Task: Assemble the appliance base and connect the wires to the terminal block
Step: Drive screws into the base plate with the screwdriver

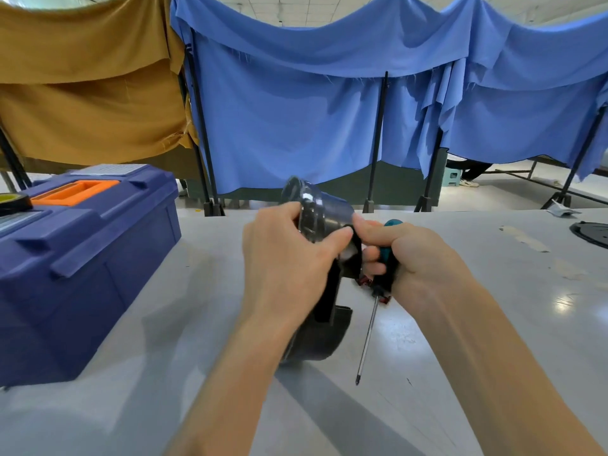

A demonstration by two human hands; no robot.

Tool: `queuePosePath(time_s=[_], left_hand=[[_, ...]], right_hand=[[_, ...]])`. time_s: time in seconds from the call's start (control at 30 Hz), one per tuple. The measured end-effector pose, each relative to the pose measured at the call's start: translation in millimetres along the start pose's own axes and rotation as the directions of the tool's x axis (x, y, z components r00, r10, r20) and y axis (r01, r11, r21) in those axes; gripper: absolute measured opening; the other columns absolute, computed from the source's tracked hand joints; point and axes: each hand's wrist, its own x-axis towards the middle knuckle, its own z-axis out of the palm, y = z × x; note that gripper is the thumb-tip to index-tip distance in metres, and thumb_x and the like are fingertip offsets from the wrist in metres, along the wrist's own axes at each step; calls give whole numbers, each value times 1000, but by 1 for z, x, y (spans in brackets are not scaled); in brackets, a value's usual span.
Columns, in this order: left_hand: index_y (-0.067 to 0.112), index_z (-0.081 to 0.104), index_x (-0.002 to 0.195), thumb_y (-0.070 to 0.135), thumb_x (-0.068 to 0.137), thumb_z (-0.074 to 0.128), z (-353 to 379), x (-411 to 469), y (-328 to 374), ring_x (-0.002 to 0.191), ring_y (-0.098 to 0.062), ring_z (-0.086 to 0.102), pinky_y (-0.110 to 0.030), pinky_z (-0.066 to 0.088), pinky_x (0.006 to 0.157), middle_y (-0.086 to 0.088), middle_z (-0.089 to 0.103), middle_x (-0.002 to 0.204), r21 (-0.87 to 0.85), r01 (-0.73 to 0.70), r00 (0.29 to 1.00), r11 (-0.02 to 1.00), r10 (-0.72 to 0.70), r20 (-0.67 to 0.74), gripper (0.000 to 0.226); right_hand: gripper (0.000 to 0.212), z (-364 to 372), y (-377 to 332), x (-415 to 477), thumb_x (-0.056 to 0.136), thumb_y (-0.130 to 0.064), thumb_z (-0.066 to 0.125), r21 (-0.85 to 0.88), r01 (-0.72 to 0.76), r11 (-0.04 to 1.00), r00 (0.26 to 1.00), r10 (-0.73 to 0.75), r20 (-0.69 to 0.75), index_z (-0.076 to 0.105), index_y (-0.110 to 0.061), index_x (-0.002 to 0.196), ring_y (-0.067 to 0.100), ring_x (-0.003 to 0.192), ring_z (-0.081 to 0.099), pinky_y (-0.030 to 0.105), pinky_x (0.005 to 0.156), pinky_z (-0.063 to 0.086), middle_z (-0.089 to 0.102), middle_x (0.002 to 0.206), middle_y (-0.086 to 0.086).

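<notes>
A dark grey appliance base [324,337] with a round shiny upper part is held tilted above the white table [460,340]. My left hand [289,258] grips its upper part from the left, thumb across the front. My right hand [418,258] holds a screwdriver [367,340] with a teal and black handle, the thin shaft pointing down toward the table. Fingers of that hand also touch the base's right side. Small red wire ends [363,281] show just below the right fingers. The terminal block is hidden.
A blue toolbox [82,258] with an orange handle stands at the left, a roll of tape [13,202] on its lid. A black round part [592,233] lies at the right table edge. Blue and ochre cloths hang behind the table.
</notes>
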Motion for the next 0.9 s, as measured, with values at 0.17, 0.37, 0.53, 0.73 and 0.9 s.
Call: queuePosePath(time_s=[0.17,0.37,0.53,0.73,0.9], left_hand=[[15,61,67,47,81,71,17,-11,10,59,-16,56,-36,49,59,4,60,58,96,-15,997,995,8,73,36],[26,49,133,61,81,62,30,-23,13,120,-13,46,-29,43,94,10,41,135,221,-106,898,969,-3,441,64],[23,5,156,72,82,42,41,-33,13,146,-15,8,-29,25,113,8,-3,157,260,-150,831,954,-21,556,95],[25,-3,156,75,77,26,46,-31,5,147,-11,-2,-31,18,118,10,-13,158,263,-169,798,950,-25,602,97],[24,30,151,57,95,25,43,-20,-3,141,-14,17,-17,18,109,4,16,150,93,-92,814,991,21,580,66]], right_hand=[[17,-18,-8,13,75,-18,74,-85,-22,996,997,29,78,61,-9,72,3,30,23,15,30,17,37,43,-6],[32,-45,-12,31,78,-19,63,-41,-83,996,974,89,206,64,-14,47,4,25,21,16,36,8,27,34,-9],[34,-66,-6,42,81,-24,62,-7,-133,991,952,130,277,63,-16,48,5,24,22,16,40,7,28,32,-9],[30,-80,2,55,78,-27,65,36,-153,988,948,136,288,64,-15,51,6,24,25,13,39,13,29,31,-9],[14,-84,7,61,64,-24,75,28,-150,988,954,137,266,68,-12,64,8,30,30,14,45,21,32,34,-7]])
